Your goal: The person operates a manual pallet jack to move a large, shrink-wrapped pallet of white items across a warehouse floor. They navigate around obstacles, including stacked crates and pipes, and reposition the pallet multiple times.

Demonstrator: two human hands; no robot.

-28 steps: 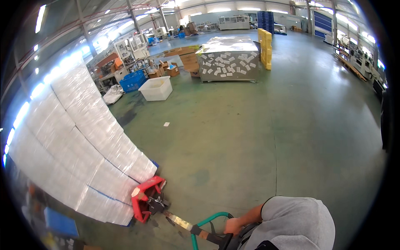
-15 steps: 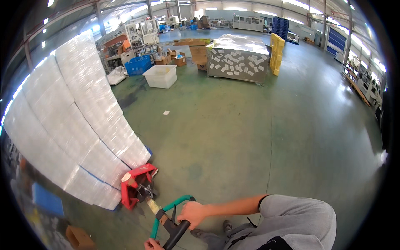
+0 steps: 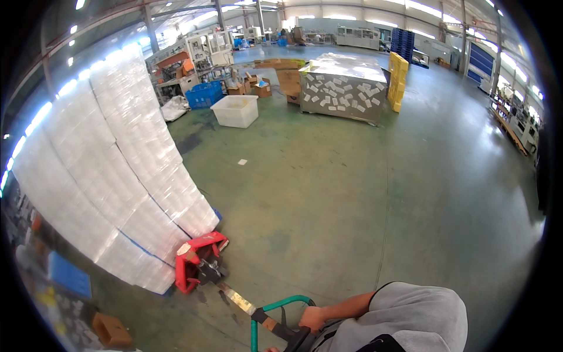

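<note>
A red hand pallet jack (image 3: 186, 267) stands at lower left, below a tall stack of film-wrapped white packs (image 3: 117, 176). Its shaft (image 3: 239, 300) slants down toward me, ending in a handle with a green loop (image 3: 254, 335) and a black grip (image 3: 298, 340). My right hand (image 3: 312, 318) is closed around the right side of this handle, close to my body. Only a sliver of my left hand (image 3: 271, 349) shows at the lower edge, curled at the handle; the rest is cut off.
A white tub (image 3: 234, 112), a blue crate (image 3: 204, 95) and cartons (image 3: 260, 88) stand ahead. Right of them are a large grey box with white labels (image 3: 340, 100) and yellow pallets (image 3: 397, 82). A brown carton (image 3: 111, 331) and a blue board (image 3: 69, 274) lie at lower left.
The jack's handle has come lower and closer to my body, moving right in the picture with both hands on it. The whole view has shifted slightly; the jack and stack look little changed.
</note>
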